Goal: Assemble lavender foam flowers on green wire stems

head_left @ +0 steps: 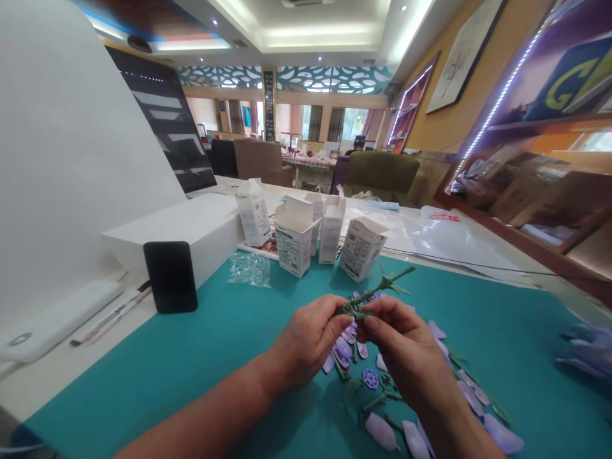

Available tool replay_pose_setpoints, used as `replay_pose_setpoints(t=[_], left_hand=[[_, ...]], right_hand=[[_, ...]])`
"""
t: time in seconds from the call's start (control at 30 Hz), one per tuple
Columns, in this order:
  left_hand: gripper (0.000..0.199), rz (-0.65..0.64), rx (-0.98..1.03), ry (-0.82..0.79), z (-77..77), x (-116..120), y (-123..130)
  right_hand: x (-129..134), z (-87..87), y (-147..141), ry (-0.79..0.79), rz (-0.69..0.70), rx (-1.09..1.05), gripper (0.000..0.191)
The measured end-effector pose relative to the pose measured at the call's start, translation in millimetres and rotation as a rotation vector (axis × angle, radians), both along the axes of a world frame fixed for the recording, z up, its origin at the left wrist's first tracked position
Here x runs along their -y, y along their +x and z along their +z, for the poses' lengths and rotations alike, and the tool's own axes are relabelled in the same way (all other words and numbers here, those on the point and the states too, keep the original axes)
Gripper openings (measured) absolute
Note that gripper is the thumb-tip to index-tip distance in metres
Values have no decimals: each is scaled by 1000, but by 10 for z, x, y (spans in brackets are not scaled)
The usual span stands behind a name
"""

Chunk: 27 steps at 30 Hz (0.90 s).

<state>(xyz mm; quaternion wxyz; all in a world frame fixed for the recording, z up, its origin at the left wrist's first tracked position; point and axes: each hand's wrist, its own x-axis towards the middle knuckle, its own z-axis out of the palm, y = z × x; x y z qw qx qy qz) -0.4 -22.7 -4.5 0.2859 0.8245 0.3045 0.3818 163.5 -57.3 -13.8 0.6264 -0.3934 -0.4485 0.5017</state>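
Observation:
Both hands meet over the teal mat around a green plastic flower stem [368, 296], which slants up to the right and has leaf-like points near its top. My left hand [310, 335] pinches its lower end between thumb and fingers. Close beside it, the fingertips of my right hand [399, 331] are closed on a small green part at the same end; its exact shape is partly hidden by the fingers. Beneath the hands lie loose lilac petals [381, 431], a purple openwork ring [370, 378] and more green stem pieces [375, 403].
Several opened white boxes [292, 248] stand along the back of the teal mat [215, 363]. Crumpled clear plastic [249, 270] lies before them. A black phone-like slab [171, 277] leans at left, near pens [115, 313]. A blurred purple bunch [588, 350] is at far right.

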Motion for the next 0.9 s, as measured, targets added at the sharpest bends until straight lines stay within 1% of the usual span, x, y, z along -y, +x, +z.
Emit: replay_pose_setpoints(t=[0.17,0.5,0.63,0.9], left_hand=[[27,-6,-14,-7,-4,3,4],[29,-1,-42,60,-51,1,15],[31,15,-59,84,-80,-2,15],[34,20,-83,95,-120,-5,33]], right_hand=[[-12,-18,-10,12,1,0,16],[10,-24,-28,18,-12,-1,16],[15,-49,-61,11,-31,-22,18],[17,-102,-89,-4,-12,-93,17]])
